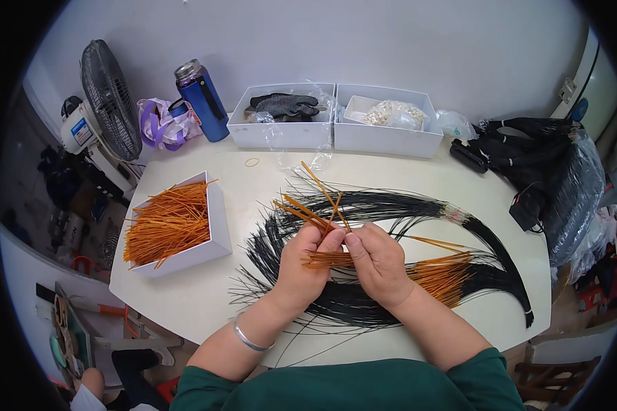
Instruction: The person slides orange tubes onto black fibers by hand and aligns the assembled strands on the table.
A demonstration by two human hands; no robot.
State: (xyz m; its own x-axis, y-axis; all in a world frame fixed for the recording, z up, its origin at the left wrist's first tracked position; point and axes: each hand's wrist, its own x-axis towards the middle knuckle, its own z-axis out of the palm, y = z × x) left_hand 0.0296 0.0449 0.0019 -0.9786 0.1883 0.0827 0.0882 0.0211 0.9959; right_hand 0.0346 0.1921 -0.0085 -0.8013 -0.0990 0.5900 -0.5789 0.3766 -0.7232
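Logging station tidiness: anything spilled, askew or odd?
No spill visible. Slightly untidy: a loose tan loop lies alone on the table, and clear plastic film hangs over the front of the rear left white box.

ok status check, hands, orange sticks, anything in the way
Left hand gripping orange sticks. Right hand pinching one stick's end, tips near left's. Possible snag: black wires spread beneath both hands.

On table [206,298]: box [219,219] of sticks [170,226] is standing at left; wire bundles [353,301] are lying to its right. Behind, left tray [281,138] (gloves [288,105] inside) and right tray [391,142] are sitting side by side. Bottle [209,103] is standing left of both, fan [110,96] farther left.
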